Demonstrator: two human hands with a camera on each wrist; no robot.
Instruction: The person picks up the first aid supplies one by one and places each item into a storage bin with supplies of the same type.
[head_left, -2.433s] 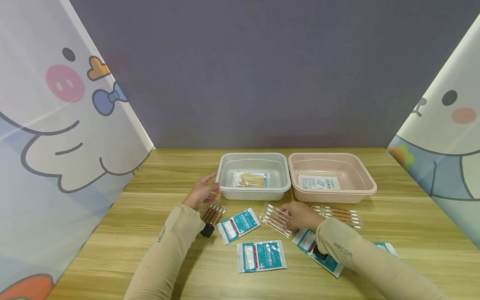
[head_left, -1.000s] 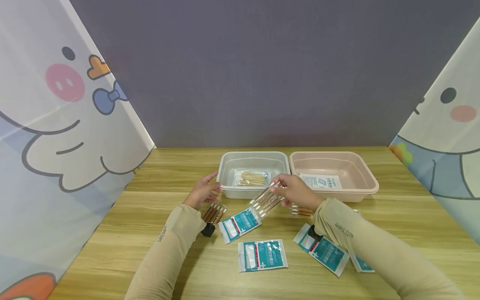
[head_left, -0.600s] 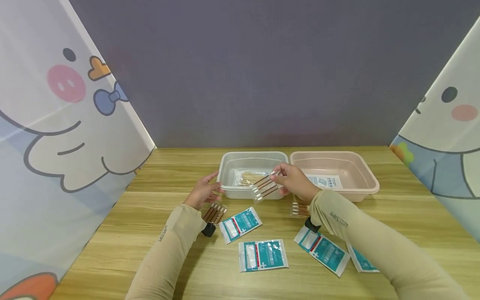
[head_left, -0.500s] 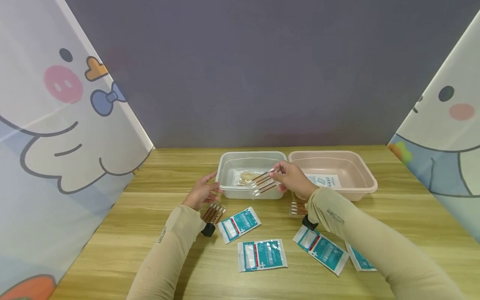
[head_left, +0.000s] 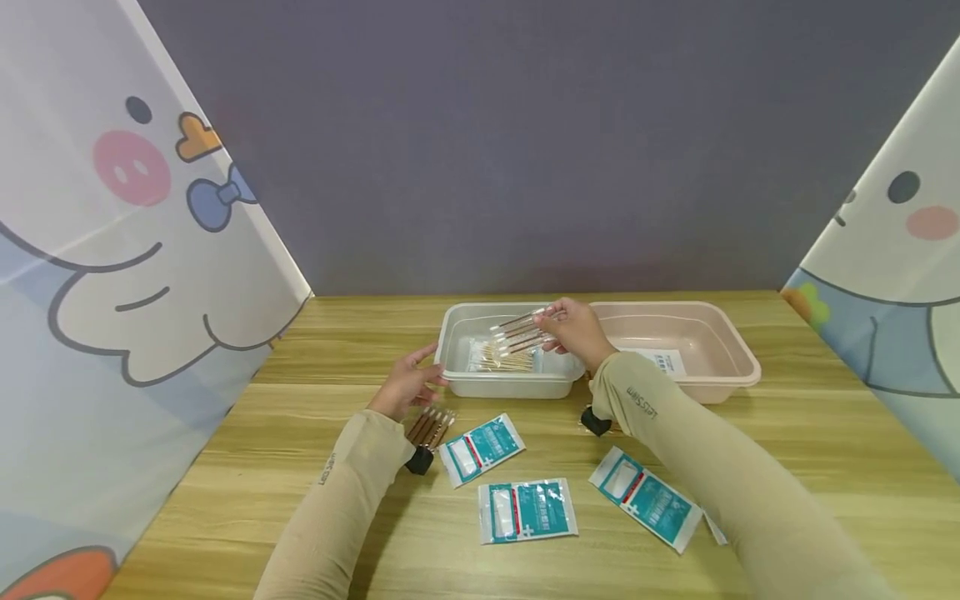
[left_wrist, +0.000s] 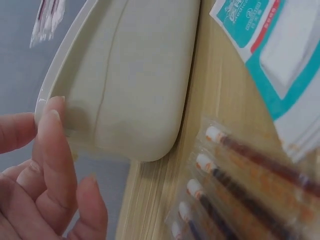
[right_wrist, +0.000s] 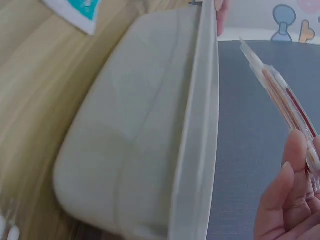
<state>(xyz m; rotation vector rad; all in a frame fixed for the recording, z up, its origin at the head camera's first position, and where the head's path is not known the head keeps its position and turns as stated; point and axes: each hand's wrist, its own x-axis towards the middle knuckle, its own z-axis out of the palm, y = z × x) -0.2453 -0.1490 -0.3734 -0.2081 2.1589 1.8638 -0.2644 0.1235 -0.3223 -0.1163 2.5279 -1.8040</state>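
My left hand (head_left: 405,385) pinches the left rim of a pale grey plastic basin (head_left: 510,388); in the left wrist view, its fingers (left_wrist: 57,160) meet that rim from both sides. Over this basin my right hand (head_left: 576,332) holds a clear packet of brown-stick cotton swabs (head_left: 517,333) between thumb and fingers. The same swab packet (right_wrist: 287,97) rises above the rim in the right wrist view. Inside the basin lies a packet of light wooden cotton swabs (head_left: 504,362), partly overlapped by the held packet.
A pink basin (head_left: 705,385) with a white printed packet (head_left: 666,362) inside stands to the right. Teal-and-white packets (head_left: 528,511) lie in front, one partly under the right sleeve. Another brown swab packet (head_left: 431,427) lies by my left wrist; a grey wall is behind.
My right hand has picked up the brown-stick swab packet from the table and carried it up and left over the grey basin. My left hand stays at the rim.
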